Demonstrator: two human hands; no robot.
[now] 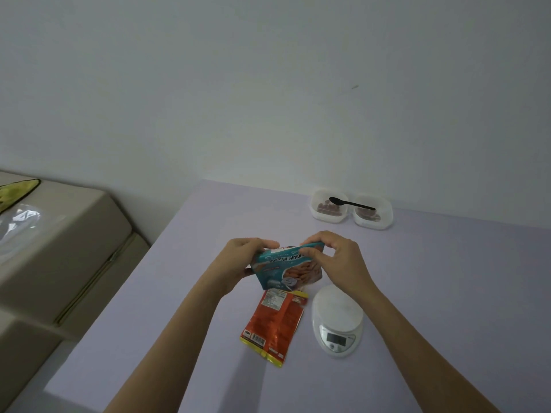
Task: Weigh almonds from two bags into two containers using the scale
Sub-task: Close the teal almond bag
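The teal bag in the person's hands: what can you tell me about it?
The teal bag is a glossy, crinkly pouch printed with "Roasted Almonds" and a picture of almonds. The left hand and the right hand pinch its top edge, holding it tilted above the table, over the orange bag's top end. Whether it is open cannot be told.

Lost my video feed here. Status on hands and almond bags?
Left hand and right hand both pinching the teal roasted-almond bag at its top. Orange foil bag flat on table. White scale bare, nothing blocking.
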